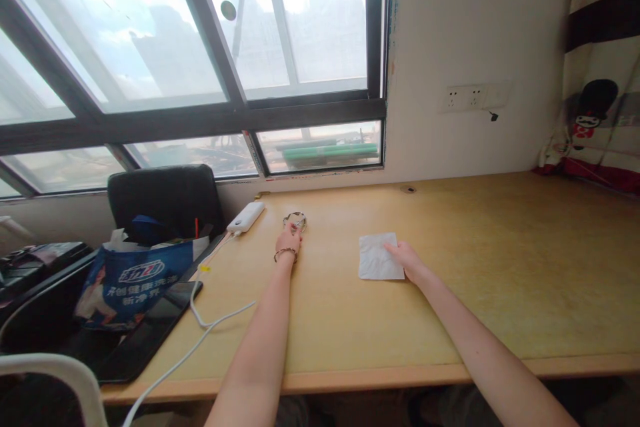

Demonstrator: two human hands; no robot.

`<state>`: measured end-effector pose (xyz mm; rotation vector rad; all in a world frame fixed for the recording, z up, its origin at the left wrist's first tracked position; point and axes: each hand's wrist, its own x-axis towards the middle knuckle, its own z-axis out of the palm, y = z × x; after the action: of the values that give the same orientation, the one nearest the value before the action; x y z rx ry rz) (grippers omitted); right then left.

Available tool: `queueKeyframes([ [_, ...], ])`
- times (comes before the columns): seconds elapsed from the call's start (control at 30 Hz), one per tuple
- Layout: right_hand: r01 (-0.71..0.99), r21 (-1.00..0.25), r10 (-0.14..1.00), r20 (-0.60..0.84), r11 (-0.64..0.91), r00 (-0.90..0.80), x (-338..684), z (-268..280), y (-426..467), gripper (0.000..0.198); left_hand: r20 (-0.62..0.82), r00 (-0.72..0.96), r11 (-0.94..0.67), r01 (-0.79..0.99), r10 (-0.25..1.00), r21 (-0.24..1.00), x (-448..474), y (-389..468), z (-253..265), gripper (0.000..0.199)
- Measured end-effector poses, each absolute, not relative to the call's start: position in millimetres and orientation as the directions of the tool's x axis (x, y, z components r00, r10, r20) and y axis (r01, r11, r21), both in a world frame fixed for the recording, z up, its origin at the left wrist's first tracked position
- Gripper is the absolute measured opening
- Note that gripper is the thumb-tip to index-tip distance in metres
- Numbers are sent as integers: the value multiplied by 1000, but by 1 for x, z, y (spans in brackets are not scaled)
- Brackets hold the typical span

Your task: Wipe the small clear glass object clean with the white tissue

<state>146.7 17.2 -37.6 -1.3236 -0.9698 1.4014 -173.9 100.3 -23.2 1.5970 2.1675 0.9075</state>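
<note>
Our left hand [289,238] is stretched out to the middle of the frame, its grip just pinching the near edge of a small ring-shaped metal thing [295,219], though we can't tell if it's properly grasped yet. Our right hand [406,258] lies released, fingertips pressing the right edge of a white tissue [379,256] lying flat, centre frame. Looks like we're at the reach-and-pick stage; lifting the ring cleanly calls for the fingers to close around it. Just left of it sit a white power bank [246,217] and its cable [210,323] trailing off the desk [500,267] edge. Plenty of bare wood to the right; clutter and a bag [131,280] crowd the lower left.
</note>
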Motion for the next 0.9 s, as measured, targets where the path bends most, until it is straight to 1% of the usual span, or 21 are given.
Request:
queueKeyframes([
  [0.2, -233, -947, 968, -242, -222, 64, 144, -33, 16, 21, 173, -246, 51, 698, 954, 714, -158, 90, -20, 23],
  [0.3, -322, -927, 972, -227, -194, 65, 142, -27, 14, 21, 224, -178, -39, 695, 958, 718, -136, 84, -16, 25],
  [0.33, -359, -915, 974, -219, -183, 63, 141, -25, 14, 21, 255, -127, -94, 705, 958, 703, -126, 81, -14, 25],
  [0.4, -426, -888, 975, -216, -172, 56, 139, -21, 13, 20, 314, -4, -207, 745, 949, 635, -102, 74, -11, 24],
  [0.5, -467, -871, 980, -194, -153, 40, 136, -14, 11, 23, 408, 213, -393, 813, 888, 429, -63, 56, -9, 21],
  [0.57, -469, -877, 994, -113, -103, -7, 133, -11, 9, 27, 427, 355, -509, 795, 832, 330, -40, 41, -10, 20],
  [0.6, -465, -883, 998, -56, -64, -33, 133, -9, 8, 29, 433, 398, -546, 780, 809, 305, -30, 33, -10, 20],
  [0.67, -450, -893, 997, 51, 17, -62, 132, -8, 7, 34, 454, 450, -607, 737, 769, 297, -16, 18, -11, 20],
  [0.73, -431, -899, 993, 103, 72, -50, 134, -8, 7, 38, 479, 447, -631, 694, 755, 347, -9, 7, -9, 21],
  [0.77, -428, -900, 993, 113, 88, -34, 135, -8, 8, 39, 493, 431, -635, 663, 756, 395, -7, 3, -8, 23],
  [0.83, -426, -898, 992, 125, 108, -11, 138, -9, 10, 39, 501, 358, -609, 575, 788, 546, -4, -2, -5, 31],
  [0.9, -401, -906, 990, 138, 134, 18, 141, -11, 13, 37, 453, 236, -510, 432, 860, 744, 1, -6, -4, 44],
])
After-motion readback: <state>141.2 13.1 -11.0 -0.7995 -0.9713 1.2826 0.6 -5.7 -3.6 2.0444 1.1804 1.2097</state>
